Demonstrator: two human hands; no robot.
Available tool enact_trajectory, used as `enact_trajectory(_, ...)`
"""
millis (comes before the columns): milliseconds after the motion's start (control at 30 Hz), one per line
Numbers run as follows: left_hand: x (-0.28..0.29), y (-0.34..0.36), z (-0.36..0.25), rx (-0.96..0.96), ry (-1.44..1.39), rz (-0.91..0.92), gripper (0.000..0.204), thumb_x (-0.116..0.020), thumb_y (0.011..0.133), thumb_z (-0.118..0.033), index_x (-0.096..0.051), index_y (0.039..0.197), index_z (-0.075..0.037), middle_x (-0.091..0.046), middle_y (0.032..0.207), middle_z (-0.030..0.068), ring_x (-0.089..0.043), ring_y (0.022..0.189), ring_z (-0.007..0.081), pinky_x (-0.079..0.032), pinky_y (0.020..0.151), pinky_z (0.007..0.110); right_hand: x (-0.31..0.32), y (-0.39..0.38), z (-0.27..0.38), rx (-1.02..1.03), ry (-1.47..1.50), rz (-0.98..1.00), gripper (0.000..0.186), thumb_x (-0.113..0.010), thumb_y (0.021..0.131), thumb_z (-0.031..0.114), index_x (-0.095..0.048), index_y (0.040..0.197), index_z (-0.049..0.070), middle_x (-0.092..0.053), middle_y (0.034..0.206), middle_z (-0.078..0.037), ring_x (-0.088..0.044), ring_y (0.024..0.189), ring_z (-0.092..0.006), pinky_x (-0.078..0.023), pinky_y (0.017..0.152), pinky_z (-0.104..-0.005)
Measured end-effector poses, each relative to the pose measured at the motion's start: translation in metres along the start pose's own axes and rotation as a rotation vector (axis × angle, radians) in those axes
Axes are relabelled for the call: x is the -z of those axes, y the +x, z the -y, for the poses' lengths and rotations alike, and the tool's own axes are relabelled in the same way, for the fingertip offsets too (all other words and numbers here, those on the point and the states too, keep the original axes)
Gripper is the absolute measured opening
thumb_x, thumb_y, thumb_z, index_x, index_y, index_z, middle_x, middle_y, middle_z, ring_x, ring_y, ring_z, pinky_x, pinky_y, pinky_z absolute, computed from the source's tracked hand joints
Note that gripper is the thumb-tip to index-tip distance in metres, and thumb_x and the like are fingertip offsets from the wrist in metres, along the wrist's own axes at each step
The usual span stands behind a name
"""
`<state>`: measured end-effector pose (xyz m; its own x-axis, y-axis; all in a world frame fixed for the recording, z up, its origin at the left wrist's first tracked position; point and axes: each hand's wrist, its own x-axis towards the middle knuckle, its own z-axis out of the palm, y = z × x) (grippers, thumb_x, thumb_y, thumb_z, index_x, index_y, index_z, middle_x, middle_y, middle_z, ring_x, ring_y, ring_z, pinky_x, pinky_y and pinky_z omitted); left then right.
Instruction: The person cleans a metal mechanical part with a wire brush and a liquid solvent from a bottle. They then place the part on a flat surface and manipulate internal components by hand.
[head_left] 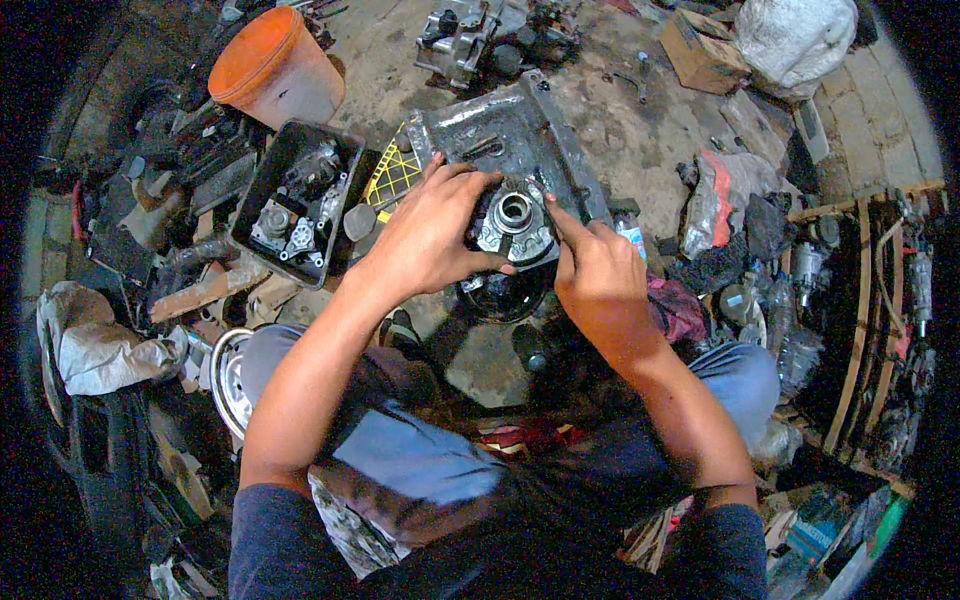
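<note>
A round metal gear part (513, 232) with a raised, ringed hub is held in front of me, over the near edge of a dark metal tray (440, 130). My left hand (435, 230) is closed on its left side, fingers along the far edge and thumb on the near edge. At the right edge, my right hand (605, 275) touches the part with its index finger, the thumb close by and the other fingers curled. Below the part sits a dark, shiny round piece (505, 297), partly covered. A small dark metal piece (484, 147) lies in the tray.
On the left stands a black bin (245, 225) of metal engine parts, near an orange-and-white bucket (300, 85) and a yellow grid-patterned piece (393, 172). An engine block (455, 45) is at the back. A cardboard box (703, 55) and white sack (797, 45) are far right.
</note>
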<state>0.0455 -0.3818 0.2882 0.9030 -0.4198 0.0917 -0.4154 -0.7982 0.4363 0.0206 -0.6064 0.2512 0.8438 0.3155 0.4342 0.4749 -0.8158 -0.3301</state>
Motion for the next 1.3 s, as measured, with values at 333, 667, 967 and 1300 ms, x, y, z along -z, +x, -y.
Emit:
enact_trajectory(333,-0.009,0.002,-0.003,-0.06,0.038,-0.062,0.092,-0.091,0.061,-0.043,-0.052,0.13,0.002,-0.057,0.13,0.0247,-0.052,0.127,0.0425,-0.027,0.121,0.051,0.018,-0.017,0.01,0.008,-0.196,0.161,0.054,-0.064,0.084,0.016,-0.06,0.137,0.01,-0.06,0.08,-0.011,-0.061,0.063,-0.0292,-0.049,0.056,-0.0429)
enact_trajectory(667,-0.012,0.013,-0.013,-0.02,0.021,-0.012,0.095,-0.091,0.061,-0.045,-0.047,0.129,0.006,-0.056,0.124,0.0273,-0.052,0.124,0.0451,-0.033,0.117,0.049,0.021,-0.017,0.009,0.059,-0.219,0.044,0.067,-0.071,0.073,0.01,-0.06,0.139,0.011,-0.061,0.079,-0.012,-0.061,0.065,-0.0295,-0.052,0.06,-0.0417)
enact_trajectory(967,-0.02,0.013,-0.012,-0.03,0.07,-0.071,0.098,-0.09,0.063,-0.047,-0.045,0.128,0.01,-0.053,0.126,0.0322,-0.048,0.128,0.05,-0.034,0.116,0.051,0.022,-0.017,0.011,0.066,-0.365,0.114,0.052,-0.063,0.081,0.018,-0.064,0.131,0.007,-0.054,0.072,-0.003,-0.055,0.058,-0.0191,-0.046,0.05,-0.0377)
enact_trajectory(1300,-0.033,0.023,-0.02,-0.032,0.083,-0.212,0.081,-0.089,0.065,-0.045,-0.05,0.114,0.007,-0.059,0.111,0.0251,-0.056,0.114,0.0467,-0.037,0.114,0.054,0.015,-0.006,-0.002,0.117,-0.371,-0.023,0.057,-0.065,0.079,0.016,-0.061,0.135,0.006,-0.056,0.072,-0.007,-0.058,0.061,-0.0248,-0.048,0.053,-0.0402)
